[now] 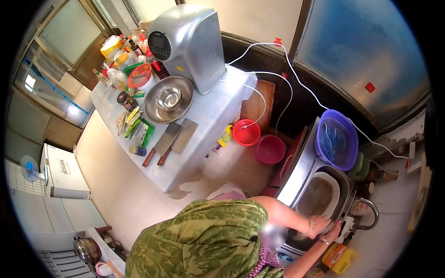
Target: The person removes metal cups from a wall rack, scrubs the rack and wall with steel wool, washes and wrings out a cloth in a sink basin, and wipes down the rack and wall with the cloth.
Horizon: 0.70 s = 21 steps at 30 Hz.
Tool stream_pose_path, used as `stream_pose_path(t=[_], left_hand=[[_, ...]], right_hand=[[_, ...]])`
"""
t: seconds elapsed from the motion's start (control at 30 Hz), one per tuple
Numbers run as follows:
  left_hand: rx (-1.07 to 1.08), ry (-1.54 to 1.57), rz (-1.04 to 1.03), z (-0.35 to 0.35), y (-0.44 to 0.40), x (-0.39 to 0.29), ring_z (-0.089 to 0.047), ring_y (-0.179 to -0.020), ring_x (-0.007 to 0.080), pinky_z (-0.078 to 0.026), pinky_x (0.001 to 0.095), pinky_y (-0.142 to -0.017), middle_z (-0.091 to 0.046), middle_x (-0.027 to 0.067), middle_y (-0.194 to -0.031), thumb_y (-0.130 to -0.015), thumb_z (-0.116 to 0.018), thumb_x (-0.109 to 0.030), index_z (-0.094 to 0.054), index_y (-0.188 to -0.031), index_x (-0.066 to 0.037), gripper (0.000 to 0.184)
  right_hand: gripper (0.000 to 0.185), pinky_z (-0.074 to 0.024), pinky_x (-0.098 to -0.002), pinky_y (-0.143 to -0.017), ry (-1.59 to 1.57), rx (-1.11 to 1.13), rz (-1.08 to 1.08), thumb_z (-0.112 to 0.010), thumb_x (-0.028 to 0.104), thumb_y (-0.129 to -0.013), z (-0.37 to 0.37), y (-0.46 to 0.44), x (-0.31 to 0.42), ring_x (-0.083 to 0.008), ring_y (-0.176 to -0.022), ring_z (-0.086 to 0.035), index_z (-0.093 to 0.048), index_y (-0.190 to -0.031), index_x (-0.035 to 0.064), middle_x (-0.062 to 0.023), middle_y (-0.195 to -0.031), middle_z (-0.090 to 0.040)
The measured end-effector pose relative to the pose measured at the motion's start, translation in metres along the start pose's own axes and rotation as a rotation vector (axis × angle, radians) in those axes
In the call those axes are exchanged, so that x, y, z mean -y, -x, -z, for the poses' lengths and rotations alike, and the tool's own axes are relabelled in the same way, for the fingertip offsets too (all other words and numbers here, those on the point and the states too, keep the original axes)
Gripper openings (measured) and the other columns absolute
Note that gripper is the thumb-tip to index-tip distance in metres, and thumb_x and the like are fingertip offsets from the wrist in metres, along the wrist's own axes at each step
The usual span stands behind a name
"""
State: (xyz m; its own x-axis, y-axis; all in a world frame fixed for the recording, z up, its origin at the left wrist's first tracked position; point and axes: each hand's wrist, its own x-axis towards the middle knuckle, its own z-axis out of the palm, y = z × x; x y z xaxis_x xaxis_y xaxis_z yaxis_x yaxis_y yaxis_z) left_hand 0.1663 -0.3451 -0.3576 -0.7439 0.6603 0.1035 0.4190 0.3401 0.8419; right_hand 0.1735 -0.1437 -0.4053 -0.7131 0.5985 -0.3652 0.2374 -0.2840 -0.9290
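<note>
Over the near basin of the metal sink (293, 239), both hands come close together. My left hand (319, 225), on the upper side in the view, has bent fingers around something small and greyish that I cannot make out. My right hand (331, 233), with a band on its wrist, closes against the same spot from below. Just beyond the fingers is a white and black object (345, 230), beside the curved faucet (371, 214). In the far basin sits a white tub (337, 189) of murky water.
A purple basin (353, 147) stands at the sink's far end, a yellow jug (337, 260) by the near end. Red bucket (246, 132) and pink bucket (270, 149) are on the floor. The covered table (204, 134) bears two cleavers (184, 134), steel bowls (153, 104) and a silver appliance (199, 46).
</note>
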Motion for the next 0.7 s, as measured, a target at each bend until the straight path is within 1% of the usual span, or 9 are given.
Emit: stream_pose_path(t=[0.13,0.17,0.27,0.3,0.33,0.43,0.5,0.57,0.7], left_hand=[[-0.072,-0.100,-0.058,-0.011,0.009,0.000,-0.059,-0.107,0.0361,-0.051,0.0397,-0.087,-0.057,0.0228,-0.113,-0.062,-0.081,-0.015,-0.044,-0.122,0.004,0.073],[-0.077,-0.125,-0.061,-0.013,0.009,-0.001,-0.061,-0.104,0.0361,-0.052,0.0394,-0.086,-0.059,0.0225,-0.110,-0.063,-0.080,-0.015,-0.046,-0.120,0.004,0.070],[0.129,-0.025,0.081,-0.008,0.011,-0.010,-0.065,-0.097,0.0363,-0.053,0.0396,-0.083,-0.064,0.0217,-0.100,-0.060,-0.083,-0.017,-0.048,-0.116,0.002,0.069],[0.184,0.027,0.121,-0.004,0.010,-0.014,-0.064,-0.095,0.0351,-0.053,0.0393,-0.081,-0.064,0.0210,-0.098,-0.060,-0.083,-0.019,-0.049,-0.115,0.002,0.068],[0.233,0.107,0.161,-0.003,0.007,-0.019,-0.064,-0.093,0.0340,-0.053,0.0390,-0.080,-0.063,0.0202,-0.097,-0.060,-0.083,-0.021,-0.050,-0.114,0.002,0.067],[0.333,0.610,0.321,0.005,0.001,-0.031,-0.063,-0.087,0.0305,-0.053,0.0381,-0.076,-0.063,0.0180,-0.094,-0.061,-0.084,-0.027,-0.053,-0.111,0.000,0.065],[0.433,1.121,0.430,0.007,0.000,-0.041,-0.063,-0.084,0.0282,-0.054,0.0375,-0.073,-0.063,0.0164,-0.092,-0.061,-0.085,-0.030,-0.055,-0.108,0.000,0.063],[0.562,1.590,0.552,0.003,0.002,-0.052,-0.062,-0.080,0.0258,-0.054,0.0369,-0.070,-0.063,0.0149,-0.089,-0.062,-0.085,-0.034,-0.057,-0.106,-0.001,0.062],[0.735,2.021,0.679,0.001,0.001,-0.052,-0.061,-0.072,0.0212,-0.054,0.0358,-0.065,-0.062,0.0119,-0.085,-0.063,-0.087,-0.041,-0.061,-0.101,-0.003,0.060]], right_hand=[[0.033,-0.0496,-0.0380,-0.067,-0.142,-0.112,-0.058,-0.059,0.038,-0.094,-0.012,0.024,0.011,-0.0218,-0.073,-0.057,-0.049,-0.081,0.0101,-0.0050,-0.078,-0.056],[0.034,-0.0490,-0.0396,-0.073,-0.180,-0.058,-0.083,-0.060,0.041,-0.093,0.001,0.018,0.004,-0.0216,-0.078,-0.057,-0.051,-0.083,0.0101,-0.0053,-0.082,-0.058],[0.038,-0.0478,-0.0417,-0.082,-0.173,-0.054,-0.132,-0.063,0.046,-0.091,0.021,0.025,0.000,-0.0224,-0.088,-0.057,-0.054,-0.090,0.0088,-0.0067,-0.092,-0.059],[0.055,-0.0451,-0.0428,-0.092,-0.148,-0.061,-0.160,-0.061,0.055,-0.089,0.031,0.035,0.006,-0.0258,-0.106,-0.056,-0.056,-0.112,0.0054,-0.0101,-0.112,-0.059],[0.062,-0.0437,-0.0434,-0.095,-0.186,-0.019,-0.140,-0.058,0.058,-0.088,0.041,0.045,0.011,-0.0271,-0.111,-0.054,-0.052,-0.119,0.0046,-0.0112,-0.118,-0.057],[0.088,-0.0376,-0.0442,-0.105,-0.283,0.115,-0.066,-0.048,0.070,-0.087,0.033,0.108,0.038,-0.0316,-0.128,-0.045,-0.036,-0.143,0.0023,-0.0153,-0.141,-0.046],[0.080,-0.0367,-0.0426,-0.105,-0.373,0.216,-0.065,-0.051,0.060,-0.089,0.070,0.088,0.026,-0.0284,-0.124,-0.047,-0.035,-0.141,0.0025,-0.0140,-0.136,-0.046],[0.074,-0.0372,-0.0417,-0.103,-0.344,0.229,-0.001,-0.052,0.057,-0.089,0.051,0.101,0.036,-0.0269,-0.120,-0.047,-0.036,-0.137,0.0035,-0.0126,-0.131,-0.046],[0.064,-0.0381,-0.0400,-0.100,-0.337,0.274,0.060,-0.054,0.050,-0.088,0.026,0.105,0.042,-0.0239,-0.112,-0.046,-0.037,-0.130,0.0056,-0.0097,-0.122,-0.045]])
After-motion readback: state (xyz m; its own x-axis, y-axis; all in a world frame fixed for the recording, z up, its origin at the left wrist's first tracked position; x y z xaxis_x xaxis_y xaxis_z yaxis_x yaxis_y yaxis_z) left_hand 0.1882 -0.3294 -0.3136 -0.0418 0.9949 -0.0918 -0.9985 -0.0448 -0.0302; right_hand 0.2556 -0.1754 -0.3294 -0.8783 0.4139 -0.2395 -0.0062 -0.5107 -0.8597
